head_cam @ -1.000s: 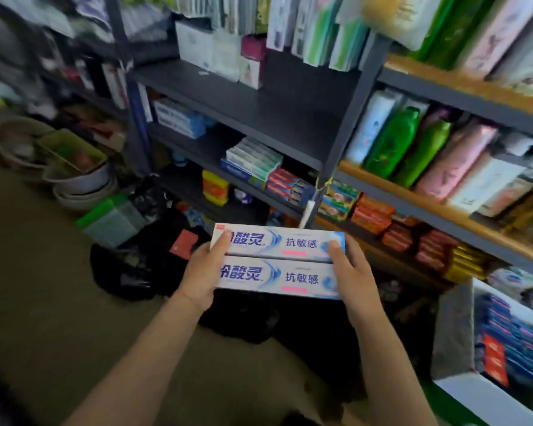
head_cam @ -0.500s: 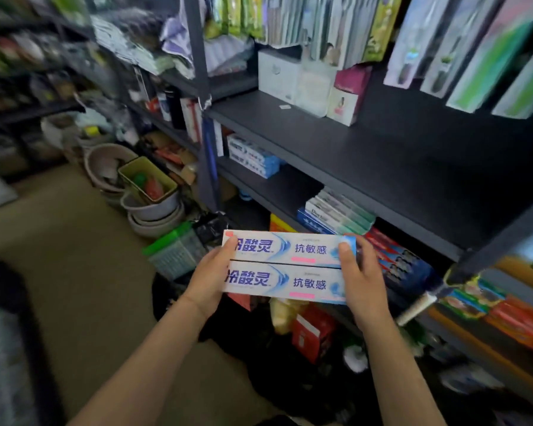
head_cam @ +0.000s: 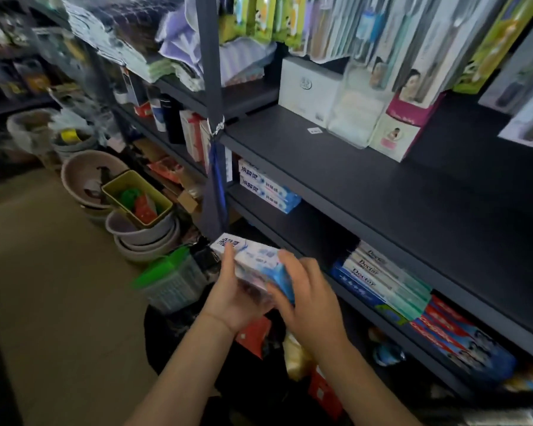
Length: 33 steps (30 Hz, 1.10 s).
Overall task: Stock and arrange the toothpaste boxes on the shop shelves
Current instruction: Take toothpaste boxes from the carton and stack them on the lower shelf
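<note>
Two white-and-blue toothpaste boxes [head_cam: 253,259] are held together, turned end-on toward the dark metal shelf unit [head_cam: 345,186]. My left hand [head_cam: 237,290] grips them from below and the left side. My right hand [head_cam: 302,290] holds their near right end, fingers curled over the top. Matching boxes [head_cam: 268,189] lie stacked on the middle shelf at its left end. Further right on that shelf lie green-and-white toothpaste boxes [head_cam: 385,281] and red ones [head_cam: 456,336].
The upper shelf bears white and pink boxes [head_cam: 351,109] at the back, with a wide bare dark board in front. A blue upright post [head_cam: 213,167] stands left of the shelves. Stacked basins [head_cam: 142,229] and a green-lidded basket [head_cam: 173,278] sit on the floor. Black bags lie below my hands.
The two boxes have swung from side-on facing me to end-on pointing at the shelves, and moved slightly lower. The view has closed in on the dark shelf unit.
</note>
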Available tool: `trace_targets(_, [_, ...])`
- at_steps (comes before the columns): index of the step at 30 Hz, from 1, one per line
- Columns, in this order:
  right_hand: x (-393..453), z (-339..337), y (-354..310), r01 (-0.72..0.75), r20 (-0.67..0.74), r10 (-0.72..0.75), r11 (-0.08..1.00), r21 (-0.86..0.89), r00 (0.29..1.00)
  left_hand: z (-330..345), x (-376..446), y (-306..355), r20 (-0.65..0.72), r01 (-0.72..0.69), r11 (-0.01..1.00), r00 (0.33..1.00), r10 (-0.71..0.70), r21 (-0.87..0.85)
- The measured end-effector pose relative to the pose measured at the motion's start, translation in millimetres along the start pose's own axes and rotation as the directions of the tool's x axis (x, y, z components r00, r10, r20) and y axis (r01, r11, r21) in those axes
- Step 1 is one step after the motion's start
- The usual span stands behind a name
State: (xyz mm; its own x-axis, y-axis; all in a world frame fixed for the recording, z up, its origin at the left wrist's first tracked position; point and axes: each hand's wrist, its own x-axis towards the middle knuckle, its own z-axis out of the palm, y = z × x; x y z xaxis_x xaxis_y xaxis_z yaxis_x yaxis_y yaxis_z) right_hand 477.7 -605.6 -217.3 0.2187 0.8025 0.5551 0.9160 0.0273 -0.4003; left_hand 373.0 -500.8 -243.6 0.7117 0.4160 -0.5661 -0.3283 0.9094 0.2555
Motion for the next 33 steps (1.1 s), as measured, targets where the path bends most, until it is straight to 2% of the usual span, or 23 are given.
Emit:
trace_targets(1, [9.6, 11.7, 0.2, 0.045, -0.015, -0.046, 0.997, -0.061, 0.999, -3.7, 9.8, 18.9, -0.020, 0.025, 0.999, 1.000, -0.024, 0.034])
trace_targets(3, [29.9, 35.3, 1.9, 0.039, -0.006, -0.040, 0.993, -0.111, 0.999, -9.5, 30.9, 53.8, -0.056, 0.084, 0.994, 0.995, -0.081, 0.071])
trace_targets(5, [51.2, 59.0, 5.0, -0.057, 0.040, 0.060, 0.995, -0.078, 0.997, -13.4, 50.6, 83.2, -0.069, 0.109, 0.989, 0.992, -0.103, 0.097])
trace_targets(7, [73.1, 81.9, 8.7, -0.221, 0.111, 0.221, 0.975, -0.018, 0.969, -19.0, 75.8, 108.8, -0.103, 0.087, 0.991, 0.992, -0.076, 0.100])
trace_targets(9, [87.6, 104.9, 16.5, -0.419, 0.206, 0.404, 0.908, 0.030, 0.891, -26.0, 103.6, 133.1, -0.157, 0.032, 0.993, 0.987, -0.014, 0.116])
trace_targets(11, [93.3, 127.7, 30.2, -0.569, 0.252, 0.545, 0.822, 0.028, 0.799, -33.5, 130.8, 154.1, -0.180, -0.012, 0.974, 0.982, 0.054, 0.226])
trace_targets(15, [93.8, 172.0, 62.2, -0.717, 0.210, 0.720, 0.689, -0.104, 0.661, -42.6, 181.1, 180.4, -0.121, -0.055, 0.901, 0.986, 0.118, 0.431])
trace_targets(17, [95.8, 191.7, 79.7, -0.759, 0.188, 0.768, 0.637, -0.130, 0.612, -45.7, 208.5, 185.0, -0.097, -0.059, 0.889, 0.989, 0.115, 0.455])
trace_targets(21, [106.3, 219.6, 117.2, -0.854, 0.181, 0.845, 0.518, -0.049, 0.503, -53.2, 261.2, 187.0, -0.111, -0.022, 0.879, 0.990, 0.085, 0.475])
trace_targets(25, [118.2, 236.2, 154.3, -0.882, 0.165, 0.871, 0.471, -0.013, 0.463, -51.1, 296.7, 191.5, -0.143, 0.010, 0.858, 0.987, 0.075, 0.514])
trace_targets(28, [126.7, 246.0, 179.4, -0.912, 0.165, 0.899, 0.409, 0.015, 0.406, -39.3, 313.7, 198.0, -0.160, -0.002, 0.815, 0.980, 0.117, 0.579])
trace_targets(33, [142.0, 255.1, 195.4, -0.928, 0.190, 0.908, 0.369, 0.059, 0.373, -24.8, 329.6, 202.3, -0.247, -0.036, 0.747, 0.932, 0.265, 0.664])
